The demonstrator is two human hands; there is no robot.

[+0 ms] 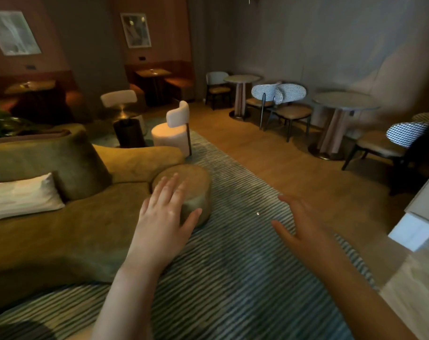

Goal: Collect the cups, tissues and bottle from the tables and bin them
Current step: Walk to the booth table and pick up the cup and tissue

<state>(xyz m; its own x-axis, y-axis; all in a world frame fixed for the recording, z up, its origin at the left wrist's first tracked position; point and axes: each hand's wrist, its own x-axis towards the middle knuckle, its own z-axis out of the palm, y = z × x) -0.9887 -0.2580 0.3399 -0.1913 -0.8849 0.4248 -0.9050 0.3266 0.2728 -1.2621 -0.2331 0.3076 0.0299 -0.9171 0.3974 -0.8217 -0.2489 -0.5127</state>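
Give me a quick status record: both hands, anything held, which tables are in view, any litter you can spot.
left hand: open, fingers spread, holds nothing, in front of the round pouf
right hand: open, holds nothing, above the striped rug
near table: round, right side, top looks bare
far table: round, behind it, top looks bare
booth table: at the back wall, something small on it, too blurred to name
litter seen: one small white scrap on the rug
cups, bottle, bin: none visible
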